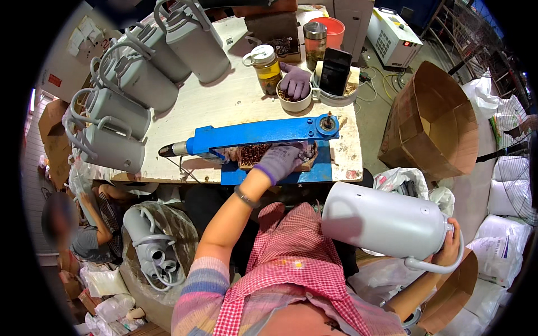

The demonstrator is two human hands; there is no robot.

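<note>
My left hand (282,160), in a grey-purple knitted glove, reaches under the long blue arm of a riveting-type bench machine (252,134). Its curled fingers are at a shallow box (253,155) of small dark brown parts; whatever they pinch is hidden. At the right, my bare right hand (447,246) grips a grey thermos jug shell (384,218) at its narrow end, beside the curved handle. The shell lies tilted on its side in the air near my lap, its broad end toward the table. Below the blue arm sits a blue base plate (321,168).
Several grey jug shells (143,81) stand at the table's left. Behind the machine are a cup holding a glove (295,96), a yellow-liquid bottle (266,70) and a propped phone (335,70). An open carton (431,120) stands right; a bag of shells (159,246) lies left, near another person (95,224).
</note>
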